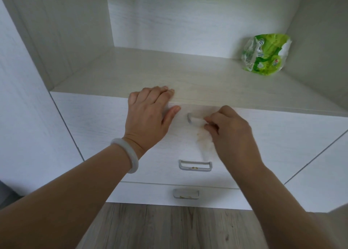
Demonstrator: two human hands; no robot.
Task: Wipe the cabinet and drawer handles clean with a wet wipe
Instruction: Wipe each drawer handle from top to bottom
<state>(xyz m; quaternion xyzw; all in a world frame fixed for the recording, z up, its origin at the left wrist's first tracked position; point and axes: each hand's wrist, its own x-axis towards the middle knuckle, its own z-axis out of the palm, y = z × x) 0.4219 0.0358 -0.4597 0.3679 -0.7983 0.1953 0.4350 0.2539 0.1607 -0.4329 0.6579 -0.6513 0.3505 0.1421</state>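
Both forearms are bare, with no sleeves showing anywhere along them. A smooth, pale whitish-grey round bangle of stone-like material (pixel 126 155) rings the wrist of the left hand (pixel 148 116). The right hand (pixel 233 133), towards three o'clock of it, wears nothing.

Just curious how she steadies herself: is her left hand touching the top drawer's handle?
Apart. The head view shows the left hand resting on the shelf edge, bare drawer front between thumb and top handle.
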